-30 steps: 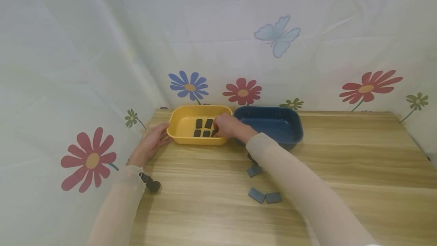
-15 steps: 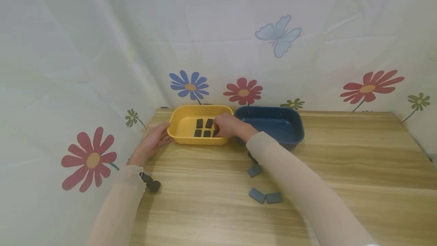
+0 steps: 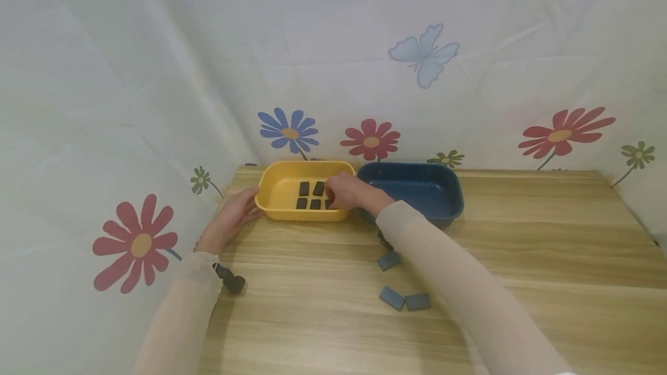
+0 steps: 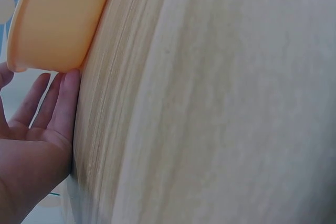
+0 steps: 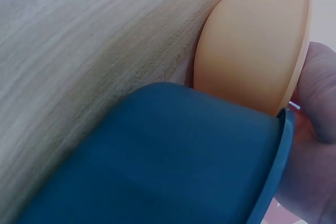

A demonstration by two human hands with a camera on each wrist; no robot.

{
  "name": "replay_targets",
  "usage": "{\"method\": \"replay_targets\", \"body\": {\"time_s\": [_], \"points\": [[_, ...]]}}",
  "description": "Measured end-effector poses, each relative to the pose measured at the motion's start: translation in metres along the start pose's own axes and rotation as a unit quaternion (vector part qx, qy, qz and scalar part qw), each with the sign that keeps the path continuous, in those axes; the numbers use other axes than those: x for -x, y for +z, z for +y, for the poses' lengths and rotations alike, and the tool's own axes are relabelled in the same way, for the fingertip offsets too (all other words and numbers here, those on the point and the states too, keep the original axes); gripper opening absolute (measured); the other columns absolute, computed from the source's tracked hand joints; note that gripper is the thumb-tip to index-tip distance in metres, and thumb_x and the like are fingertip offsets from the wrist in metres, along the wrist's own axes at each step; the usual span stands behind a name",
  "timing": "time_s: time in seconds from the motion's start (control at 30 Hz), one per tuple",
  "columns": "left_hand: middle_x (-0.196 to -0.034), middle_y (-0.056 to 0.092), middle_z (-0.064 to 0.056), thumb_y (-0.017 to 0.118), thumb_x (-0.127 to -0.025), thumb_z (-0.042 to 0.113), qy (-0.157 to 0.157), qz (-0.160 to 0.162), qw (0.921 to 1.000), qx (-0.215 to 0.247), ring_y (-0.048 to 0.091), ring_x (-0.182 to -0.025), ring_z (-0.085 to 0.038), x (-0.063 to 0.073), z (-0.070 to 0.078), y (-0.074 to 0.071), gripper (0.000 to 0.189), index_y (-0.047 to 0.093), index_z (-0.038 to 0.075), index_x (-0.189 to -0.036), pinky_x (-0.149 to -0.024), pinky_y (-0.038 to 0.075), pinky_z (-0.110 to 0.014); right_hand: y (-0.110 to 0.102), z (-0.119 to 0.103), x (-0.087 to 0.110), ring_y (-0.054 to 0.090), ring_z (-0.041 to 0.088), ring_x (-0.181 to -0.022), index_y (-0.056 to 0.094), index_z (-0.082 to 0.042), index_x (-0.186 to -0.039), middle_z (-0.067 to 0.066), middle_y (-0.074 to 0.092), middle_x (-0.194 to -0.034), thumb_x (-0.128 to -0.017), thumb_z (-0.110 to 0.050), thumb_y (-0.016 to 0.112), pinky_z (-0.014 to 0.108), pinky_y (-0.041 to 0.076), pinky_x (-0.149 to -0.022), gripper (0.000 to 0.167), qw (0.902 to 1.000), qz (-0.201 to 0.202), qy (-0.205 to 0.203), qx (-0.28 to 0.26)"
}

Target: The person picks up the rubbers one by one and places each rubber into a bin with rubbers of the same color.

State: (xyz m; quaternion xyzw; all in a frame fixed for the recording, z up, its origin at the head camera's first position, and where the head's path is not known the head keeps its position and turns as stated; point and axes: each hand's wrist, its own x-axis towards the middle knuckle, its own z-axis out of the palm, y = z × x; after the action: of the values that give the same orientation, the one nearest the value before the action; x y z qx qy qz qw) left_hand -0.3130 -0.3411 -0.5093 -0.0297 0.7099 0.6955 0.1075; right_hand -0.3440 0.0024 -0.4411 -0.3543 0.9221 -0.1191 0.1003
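A yellow plastic bin (image 3: 292, 214) stands at the back of the wooden table, with several small dark rectangular tiles (image 3: 304, 188) laid in two rows on its floor. My left hand (image 3: 237, 213) is at the bin's left end, its nearly straight fingers touching the wall and the thumb by the rim, as the left wrist view shows. Reaching over the right rim, my right hand (image 3: 346, 191) has curled fingers down inside the bin. They pinch a dark tile (image 3: 329, 204) in the front row, mostly hidden by the hand. The right wrist view hides those fingertips behind the bin walls.
A dark blue bin (image 3: 454, 204) stands right against the yellow one, under my right wrist. Several loose grey tiles (image 3: 392, 298) lie on the table (image 3: 292, 305) in front, one partly behind my right sleeve. A flowered curtain (image 3: 484, 91) hangs behind and to the left.
The tile under my right fingers has shifted slightly to the right and shows less than a second ago. My left hand and both bins stay in place.
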Motion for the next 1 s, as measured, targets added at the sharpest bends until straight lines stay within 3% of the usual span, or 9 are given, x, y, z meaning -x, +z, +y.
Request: {"method": "replay_targets", "body": {"time_s": [0.23, 0.4, 0.5, 0.73, 1.0], "points": [[-0.164, 0.041, -0.019, 0.051, -0.114, 0.036, 0.001, -0.005, 0.9999, 0.01, 0.05, -0.144, -0.026, -0.003, 0.0, 0.005, 0.059, 0.041, -0.003, -0.158, -0.11, 0.054, -0.042, -0.008, 0.007, 0.008, 0.063, 0.021, -0.09, 0.075, -0.005, -0.113, 0.002, 0.07, -0.097, -0.096, -0.023, 0.082, 0.034, 0.057, -0.082, 0.025, 0.9966, 0.04, 0.0, -0.071], [-0.161, 0.044, -0.018, 0.052, -0.114, 0.036, 0.005, 0.0, 0.9999, 0.01, 0.056, -0.137, -0.02, -0.006, -0.001, 0.009, 0.058, 0.044, -0.003, -0.156, -0.108, 0.055, -0.04, -0.033, 0.013, 0.027, 0.064, 0.021, -0.103, 0.073, -0.005, -0.123, 0.006, 0.072, -0.111, -0.097, -0.025, 0.08, 0.037, 0.058, -0.097, 0.033, 0.9907, 0.078, 0.0, -0.112], [-0.161, 0.045, -0.019, 0.053, -0.113, 0.036, 0.006, -0.001, 0.9999, 0.01, 0.056, -0.138, -0.022, -0.008, -0.002, 0.01, 0.058, 0.044, -0.003, -0.155, -0.107, 0.056, -0.038, -0.049, 0.016, 0.047, 0.065, 0.023, -0.109, 0.073, -0.004, -0.125, 0.009, 0.073, -0.118, -0.096, -0.024, 0.081, 0.039, 0.057, -0.103, 0.037, 0.9875, 0.107, -0.016, -0.114], [-0.164, 0.038, -0.02, 0.049, -0.115, 0.038, 0.008, -0.016, 0.9998, -0.009, 0.053, -0.14, -0.021, -0.003, -0.007, 0.006, 0.062, 0.038, -0.005, -0.159, -0.107, 0.056, -0.037, -0.065, 0.017, 0.098, 0.069, 0.026, -0.112, 0.073, -0.003, -0.124, 0.009, 0.072, -0.118, -0.095, -0.024, 0.083, 0.042, 0.057, -0.103, 0.037, 0.9804, 0.151, -0.071, -0.104], [-0.164, 0.035, -0.025, 0.054, -0.113, 0.035, 0.002, 0.003, 1.0, 0.006, 0.065, -0.121, -0.012, 0.008, 0.005, 0.004, 0.069, 0.028, -0.004, -0.163, -0.109, 0.054, -0.041, -0.078, 0.021, 0.153, 0.064, 0.027, -0.119, 0.073, -0.007, -0.128, 0.005, 0.07, -0.122, -0.097, -0.03, 0.081, 0.046, 0.055, -0.104, 0.039, 0.9797, 0.17, -0.08, -0.07]]}}
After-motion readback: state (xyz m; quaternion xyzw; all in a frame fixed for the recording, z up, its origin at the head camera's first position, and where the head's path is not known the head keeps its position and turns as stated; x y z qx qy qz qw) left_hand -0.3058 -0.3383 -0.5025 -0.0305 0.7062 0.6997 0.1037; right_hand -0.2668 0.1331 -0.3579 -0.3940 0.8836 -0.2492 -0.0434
